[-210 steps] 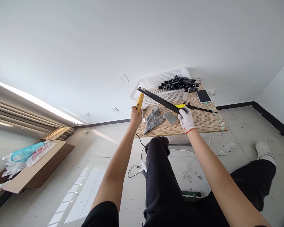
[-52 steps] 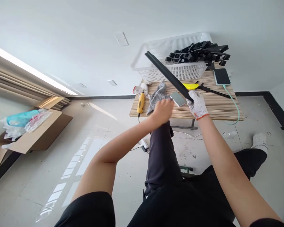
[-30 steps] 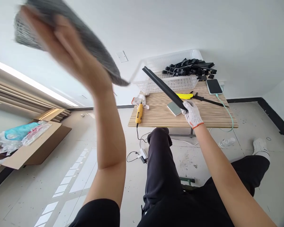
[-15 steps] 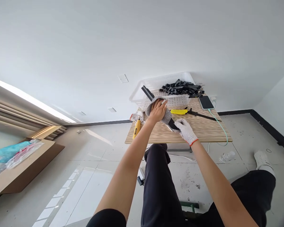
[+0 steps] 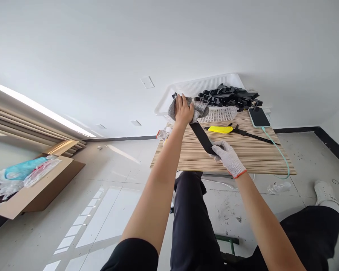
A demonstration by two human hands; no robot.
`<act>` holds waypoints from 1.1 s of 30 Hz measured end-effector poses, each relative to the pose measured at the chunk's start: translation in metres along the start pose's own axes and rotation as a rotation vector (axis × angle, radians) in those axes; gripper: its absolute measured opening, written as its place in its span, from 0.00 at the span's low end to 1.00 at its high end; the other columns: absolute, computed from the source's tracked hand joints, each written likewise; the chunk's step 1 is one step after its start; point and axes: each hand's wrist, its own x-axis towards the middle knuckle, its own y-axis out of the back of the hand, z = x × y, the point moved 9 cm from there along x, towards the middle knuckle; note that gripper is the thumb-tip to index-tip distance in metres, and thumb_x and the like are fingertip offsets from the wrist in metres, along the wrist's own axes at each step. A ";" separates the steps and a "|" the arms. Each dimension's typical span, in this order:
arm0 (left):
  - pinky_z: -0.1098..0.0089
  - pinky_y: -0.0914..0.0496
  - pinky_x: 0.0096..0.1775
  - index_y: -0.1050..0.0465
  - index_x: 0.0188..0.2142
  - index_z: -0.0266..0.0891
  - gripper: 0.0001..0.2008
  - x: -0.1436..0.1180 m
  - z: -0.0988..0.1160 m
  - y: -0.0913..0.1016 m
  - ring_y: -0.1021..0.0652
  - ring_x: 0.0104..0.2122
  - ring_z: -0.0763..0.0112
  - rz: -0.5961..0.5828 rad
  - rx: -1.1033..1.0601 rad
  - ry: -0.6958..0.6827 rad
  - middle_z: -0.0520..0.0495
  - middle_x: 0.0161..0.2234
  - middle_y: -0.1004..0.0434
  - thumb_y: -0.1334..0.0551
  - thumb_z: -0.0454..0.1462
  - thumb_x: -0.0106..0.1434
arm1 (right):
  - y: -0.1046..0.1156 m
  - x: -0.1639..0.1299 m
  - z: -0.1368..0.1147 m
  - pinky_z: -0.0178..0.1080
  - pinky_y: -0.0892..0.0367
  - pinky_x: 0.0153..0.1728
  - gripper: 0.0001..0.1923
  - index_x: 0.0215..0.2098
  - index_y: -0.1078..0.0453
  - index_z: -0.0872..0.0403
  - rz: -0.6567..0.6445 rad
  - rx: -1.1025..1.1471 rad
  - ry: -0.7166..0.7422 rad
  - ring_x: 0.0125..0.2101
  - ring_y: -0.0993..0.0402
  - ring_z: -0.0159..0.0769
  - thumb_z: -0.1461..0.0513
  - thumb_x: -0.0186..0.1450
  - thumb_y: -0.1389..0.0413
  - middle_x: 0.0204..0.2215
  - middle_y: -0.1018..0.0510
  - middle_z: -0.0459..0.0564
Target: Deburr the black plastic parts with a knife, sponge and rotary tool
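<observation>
My bare left hand [image 5: 184, 110] presses a grey cloth [image 5: 201, 110] around the far part of a long, flat black plastic strip [image 5: 201, 136]. The strip's far tip shows just past my fingers; the cloth hides the stretch beneath it. My right hand [image 5: 226, 155], in a white knitted glove with an orange cuff, is closed on the near end of the strip, with the thumb on top. The strip is held at a slant above the wooden table [image 5: 186, 162]. Just right of it lies a yellow-handled cutter [image 5: 220, 129].
Behind the hands a white plastic basket [image 5: 166, 101] holds several black plastic parts [image 5: 228, 96]. A black caliper-like tool [image 5: 251, 135] and a phone [image 5: 259, 117] with a green cable [image 5: 279, 150] lie at right. Another glove [image 5: 164, 133] rests at the left edge. A clear bottle [image 5: 279, 187] is on the floor.
My left hand and the cloth have slid up the strip towards its far end, baring the middle of it. My right hand keeps its hold on the near end. The view has shifted slightly.
</observation>
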 end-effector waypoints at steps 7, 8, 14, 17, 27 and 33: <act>0.58 0.63 0.73 0.56 0.74 0.30 0.40 0.028 -0.005 0.003 0.62 0.75 0.54 0.008 0.058 0.185 0.36 0.76 0.61 0.44 0.34 0.65 | -0.009 -0.004 -0.001 0.33 0.34 0.24 0.16 0.41 0.33 0.52 -0.095 -0.048 0.002 0.30 0.21 0.34 0.54 0.61 0.35 0.30 0.20 0.47; 0.59 0.64 0.73 0.56 0.73 0.29 0.40 0.029 -0.004 0.004 0.62 0.75 0.54 0.021 0.066 0.204 0.35 0.76 0.61 0.44 0.32 0.64 | -0.009 -0.004 -0.001 0.33 0.34 0.24 0.17 0.41 0.33 0.52 -0.093 -0.049 -0.001 0.30 0.21 0.35 0.53 0.61 0.35 0.30 0.20 0.47; 0.60 0.63 0.73 0.53 0.72 0.23 0.39 0.027 0.001 0.005 0.60 0.75 0.55 0.083 0.075 0.223 0.33 0.75 0.58 0.46 0.28 0.63 | -0.005 -0.004 -0.002 0.33 0.35 0.24 0.19 0.40 0.34 0.51 -0.057 -0.036 -0.013 0.28 0.22 0.34 0.53 0.58 0.33 0.30 0.21 0.46; 0.55 0.60 0.73 0.48 0.71 0.26 0.35 0.021 0.003 0.008 0.58 0.75 0.55 0.129 0.035 0.209 0.33 0.75 0.55 0.48 0.28 0.65 | -0.002 -0.003 -0.005 0.33 0.36 0.22 0.19 0.38 0.34 0.51 -0.012 -0.019 -0.009 0.26 0.24 0.32 0.53 0.57 0.32 0.29 0.22 0.45; 0.51 0.41 0.68 0.33 0.61 0.37 0.21 -0.029 0.030 0.022 0.45 0.72 0.51 0.184 0.112 0.179 0.33 0.71 0.44 0.49 0.32 0.71 | -0.004 0.005 -0.004 0.32 0.43 0.18 0.17 0.39 0.25 0.55 -0.011 -0.118 0.065 0.20 0.33 0.28 0.55 0.56 0.32 0.22 0.24 0.46; 0.46 0.36 0.62 0.27 0.54 0.45 0.15 -0.025 0.023 0.087 0.36 0.66 0.47 0.336 0.029 0.180 0.36 0.66 0.38 0.49 0.38 0.73 | 0.001 0.000 -0.003 0.31 0.39 0.20 0.17 0.38 0.24 0.55 0.007 -0.117 0.055 0.22 0.29 0.28 0.54 0.55 0.31 0.25 0.22 0.48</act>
